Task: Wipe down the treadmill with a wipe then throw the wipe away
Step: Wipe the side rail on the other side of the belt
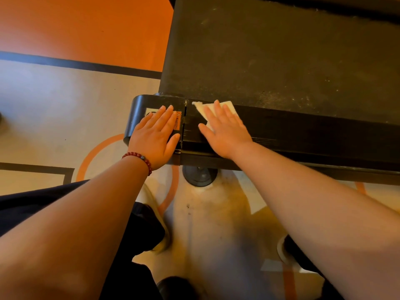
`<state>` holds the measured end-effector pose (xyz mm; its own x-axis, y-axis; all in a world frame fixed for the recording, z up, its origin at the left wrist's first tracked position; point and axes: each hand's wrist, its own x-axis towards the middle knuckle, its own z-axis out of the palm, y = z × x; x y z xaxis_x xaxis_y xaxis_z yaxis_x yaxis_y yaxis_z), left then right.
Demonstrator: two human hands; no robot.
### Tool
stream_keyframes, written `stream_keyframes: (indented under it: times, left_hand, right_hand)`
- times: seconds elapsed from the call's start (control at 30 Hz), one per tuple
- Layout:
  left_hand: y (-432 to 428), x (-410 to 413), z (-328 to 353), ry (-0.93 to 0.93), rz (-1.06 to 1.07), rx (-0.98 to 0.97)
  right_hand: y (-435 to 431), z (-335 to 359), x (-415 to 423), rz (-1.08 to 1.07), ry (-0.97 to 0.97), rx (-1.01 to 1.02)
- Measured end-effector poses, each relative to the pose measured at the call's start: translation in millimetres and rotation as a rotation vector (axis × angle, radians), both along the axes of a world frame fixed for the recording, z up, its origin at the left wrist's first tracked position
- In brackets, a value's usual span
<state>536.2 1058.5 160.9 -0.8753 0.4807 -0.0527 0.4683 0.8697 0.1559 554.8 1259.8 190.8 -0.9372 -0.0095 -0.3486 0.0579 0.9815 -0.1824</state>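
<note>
- Left hand, a red bead bracelet at its wrist, lies flat with fingers straight on the treadmill's black end cap, half covering a warning label; it holds nothing
- Right hand, fingers spread and flat, presses the white wipe onto the side rail, just beside the end cap
- The dusty treadmill belt runs beyond the rail

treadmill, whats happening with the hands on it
A person leans over a corner of the treadmill. Their right hand presses a white wipe flat on the black side rail. Their left hand rests flat on the end cap, partly covering a warning sticker. The wipe is in use, not yet thrown away.
</note>
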Motion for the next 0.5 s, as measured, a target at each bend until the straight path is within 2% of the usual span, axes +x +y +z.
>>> stream_keyframes:
  times: [0.1, 0.23, 0.5]
  left_hand:
    - [1, -1, -1, 0.016, 0.007, -0.003]
    - [2, 0, -3, 0.035, 0.006, -0.004]
    - [6, 0, 1, 0.012, 0.025, -0.002]
  right_hand:
    - [-4, -1, -3, 0.008, -0.011, 0.014]
    - [-24, -1, -7, 0.161, 0.015, 0.002]
    - [-6, 3, -33, 0.081, -0.006, 0.012]
